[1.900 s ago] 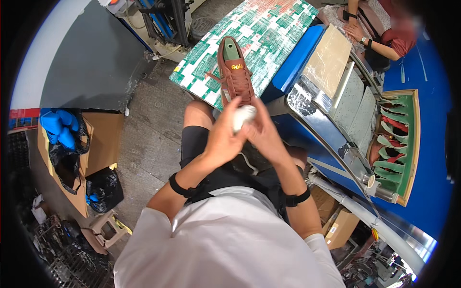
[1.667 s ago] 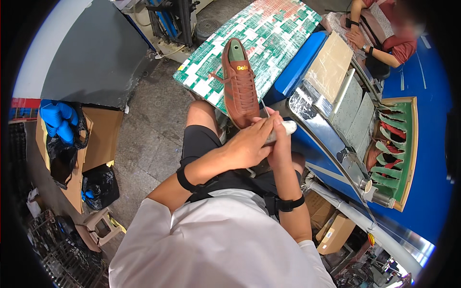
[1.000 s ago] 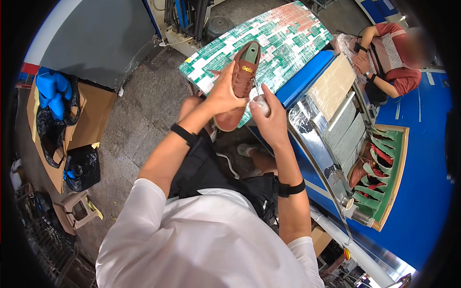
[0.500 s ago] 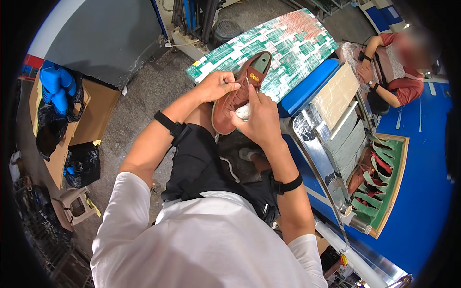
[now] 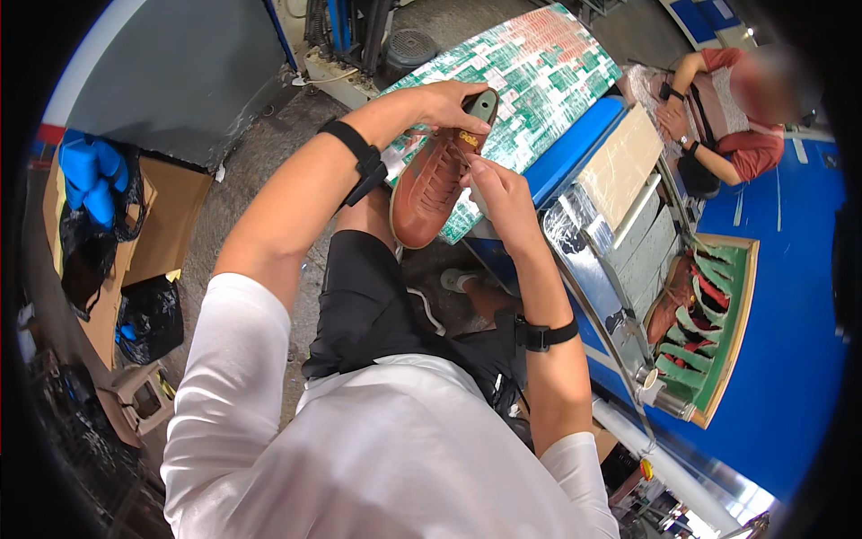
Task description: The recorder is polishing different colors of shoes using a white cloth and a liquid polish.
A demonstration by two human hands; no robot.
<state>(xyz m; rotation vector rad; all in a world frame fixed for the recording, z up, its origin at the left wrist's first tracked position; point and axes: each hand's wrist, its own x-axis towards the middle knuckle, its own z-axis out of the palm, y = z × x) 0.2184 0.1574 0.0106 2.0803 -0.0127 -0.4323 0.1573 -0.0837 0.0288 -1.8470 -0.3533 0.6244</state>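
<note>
A brown lace-up shoe (image 5: 429, 193) is held out in front of me, toe pointing down toward my knees. A green shoe last (image 5: 485, 106) fills its opening, and a yellow mark shows on the tongue. My left hand (image 5: 456, 106) is closed around the collar near the heel, thumb over the opening. On the right side of the lacing, my right hand (image 5: 499, 190) has its thumb and fingertips pinched together beside the upper eyelets. What lies in that pinch is too small to make out.
Behind the shoe stands a surface with green-and-white printed covering (image 5: 530, 67). To the right runs a conveyor (image 5: 642, 251) with another brown shoe (image 5: 669, 305) under green flaps. A co-worker (image 5: 709, 117) sits beyond the blue table (image 5: 790, 296). Cardboard boxes (image 5: 166, 216) are left.
My left hand has gone from the laces up to the shoe's heel end. My right hand has closed into a pinch near the upper eyelets, and the white object beside it no longer shows.
</note>
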